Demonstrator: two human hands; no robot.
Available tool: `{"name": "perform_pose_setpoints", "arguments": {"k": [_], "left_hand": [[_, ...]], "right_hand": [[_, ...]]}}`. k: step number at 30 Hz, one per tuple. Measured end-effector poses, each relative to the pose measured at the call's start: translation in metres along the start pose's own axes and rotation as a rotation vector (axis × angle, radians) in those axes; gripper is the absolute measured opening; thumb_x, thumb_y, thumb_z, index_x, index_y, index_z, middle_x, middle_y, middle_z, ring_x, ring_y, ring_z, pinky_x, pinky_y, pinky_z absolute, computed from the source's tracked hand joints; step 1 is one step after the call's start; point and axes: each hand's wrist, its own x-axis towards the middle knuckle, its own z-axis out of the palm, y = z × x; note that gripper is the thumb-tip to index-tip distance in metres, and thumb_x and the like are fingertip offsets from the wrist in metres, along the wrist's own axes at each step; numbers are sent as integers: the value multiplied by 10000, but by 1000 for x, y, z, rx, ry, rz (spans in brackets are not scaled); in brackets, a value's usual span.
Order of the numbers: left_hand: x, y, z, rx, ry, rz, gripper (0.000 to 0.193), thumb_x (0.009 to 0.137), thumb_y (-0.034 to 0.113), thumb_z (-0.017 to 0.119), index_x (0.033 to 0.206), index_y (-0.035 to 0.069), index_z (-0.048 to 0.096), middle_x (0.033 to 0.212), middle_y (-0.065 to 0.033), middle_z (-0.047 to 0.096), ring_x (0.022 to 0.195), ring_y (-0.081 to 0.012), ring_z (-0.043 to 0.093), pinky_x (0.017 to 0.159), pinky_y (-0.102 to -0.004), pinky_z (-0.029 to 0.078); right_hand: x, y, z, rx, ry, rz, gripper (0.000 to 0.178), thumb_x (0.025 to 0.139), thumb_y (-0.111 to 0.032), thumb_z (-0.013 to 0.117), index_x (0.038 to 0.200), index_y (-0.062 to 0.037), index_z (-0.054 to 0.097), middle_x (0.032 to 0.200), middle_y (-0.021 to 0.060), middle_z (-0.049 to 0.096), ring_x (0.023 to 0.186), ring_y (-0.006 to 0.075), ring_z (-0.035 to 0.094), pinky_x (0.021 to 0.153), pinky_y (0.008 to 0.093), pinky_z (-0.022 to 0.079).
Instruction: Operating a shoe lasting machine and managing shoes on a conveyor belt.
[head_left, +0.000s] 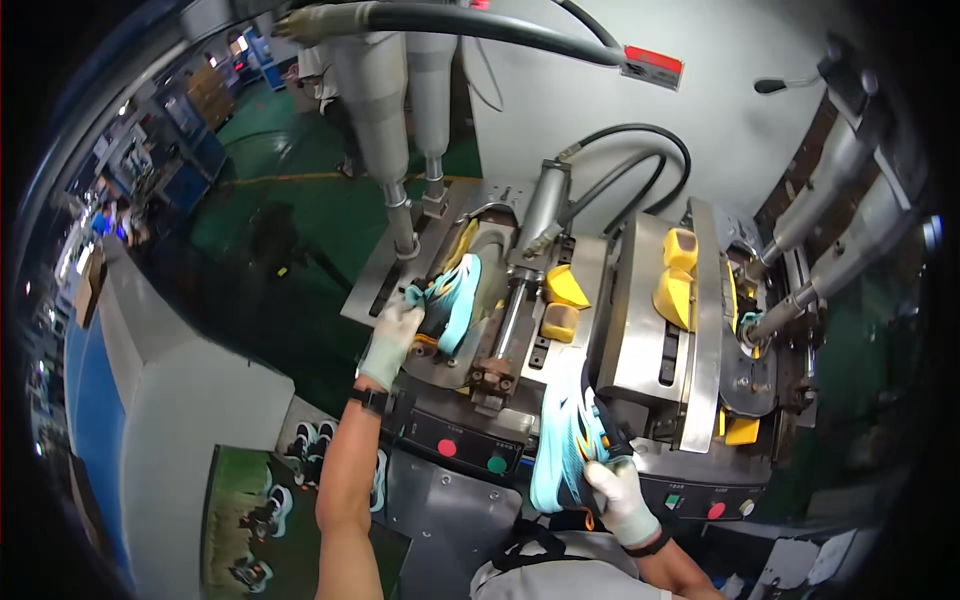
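Note:
My left hand (393,338), in a pale glove, grips a black shoe (460,305) with a light-blue sole. That shoe lies in the left station (437,368) of a metal pressing machine, its sole turned to the right. In front of the machine, my gloved right hand (622,497) is closed on a second shoe (567,440), also black with a light-blue sole and orange trim. It hangs tilted with its sole to the left, slightly blurred. Yellow pads (566,288) sit right of the left station, beside a metal cylinder (516,315).
The right station (640,300) has more yellow pads (676,295) and a curved metal plate (707,340). Thick rods (385,130) come down over the left station. Red and green buttons (447,448) line the front panel. Several shoes (268,510) lie on a green surface at lower left.

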Motion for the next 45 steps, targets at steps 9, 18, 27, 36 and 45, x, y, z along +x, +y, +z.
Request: {"name": "perform_pose_setpoints", "arguments": {"k": [9,18,27,36,45], "left_hand": [[-292,11,-56,-192,319,-271,381,989,76,509,1328,-96,480,1202,-132,639,1056,-145,600,900,-260,462],[-500,-20,19,-10,584,-902,418,995,139,556,1386,17,473,1373,-191,531,1254,-296,531,1004,-360,460],[-526,-50,125,13,883,-851,429,906,55,541,1315,-3,427,1079,-300,599,1033,-502,569,882,-512,450],[-589,-116,149,208,521,-860,755,948,419,564,1464,-52,277,1432,-329,393,1310,-505,417,1105,-505,360],[-776,-269,-50,155,788,-901,715,943,422,598,1427,-65,400,1419,-310,463,1235,-414,543,1045,-436,446]], "right_hand": [[292,40,108,8,-86,174,259,880,-134,701,1108,-18,660,986,88,702,875,223,688,771,388,568],[458,118,88,-1446,361,-445,310,805,-261,617,952,-3,706,1036,217,698,971,338,675,827,431,529],[473,52,55,-2141,-837,-879,241,863,-182,612,1065,-65,671,1030,167,702,927,333,669,773,436,513],[122,170,76,-1629,-451,-845,756,959,-276,618,1521,68,248,1537,287,336,1412,355,380,1170,392,286],[86,253,33,-2607,-167,-240,1073,711,-403,724,1513,97,216,1598,300,168,1505,421,118,1227,514,45]]}}
